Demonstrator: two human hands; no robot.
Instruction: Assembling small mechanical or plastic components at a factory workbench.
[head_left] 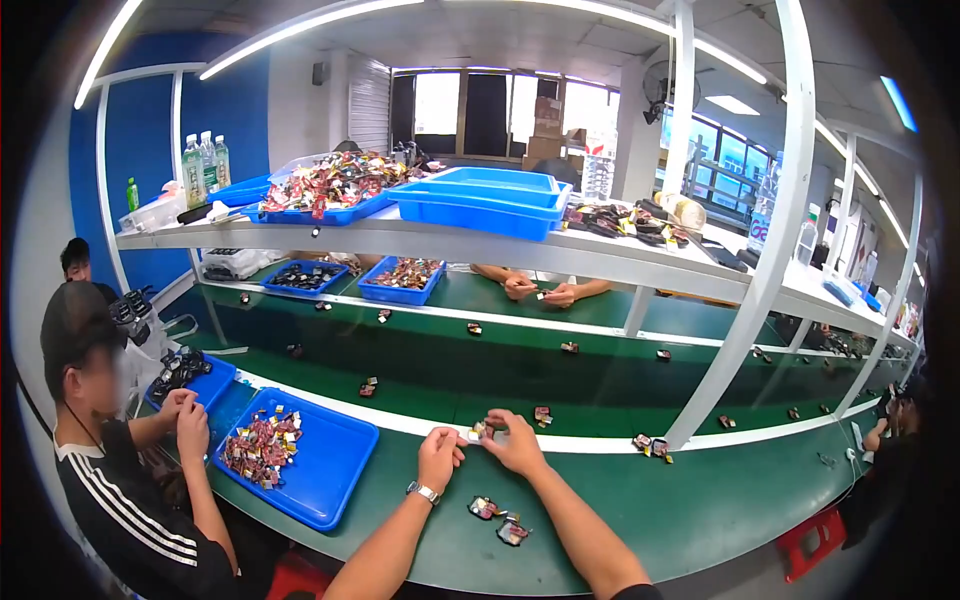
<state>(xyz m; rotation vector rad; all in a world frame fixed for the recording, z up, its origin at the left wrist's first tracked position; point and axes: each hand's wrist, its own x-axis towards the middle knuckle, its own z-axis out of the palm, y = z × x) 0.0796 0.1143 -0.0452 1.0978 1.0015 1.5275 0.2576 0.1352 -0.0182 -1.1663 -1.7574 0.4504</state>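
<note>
Over the near edge strip of the green bench, my two hands are close together. My right hand (pixel 515 443) pinches a small yellow-and-white piece (pixel 478 432) between thumb and fingers. Beside it, my left hand (pixel 440 456) has its fingers curled together, its fingertips near that piece; whether it also grips something is too small to make out. A small dark-edged red part (pixel 484 508) and a similar part with a clear face (pixel 513 530) lie on the bench just below my right hand. Left of my hands is a blue tray (pixel 340 462) with a heap of small red-and-yellow parts (pixel 262 448).
A green conveyor belt (pixel 500 385) carries scattered small parts beyond a white rail. A co-worker (pixel 120 450) sits at left; another person's hands (pixel 540 290) work across the belt. A white shelf (pixel 450 236) holds blue trays overhead. A slanting white post (pixel 740 300) stands at right.
</note>
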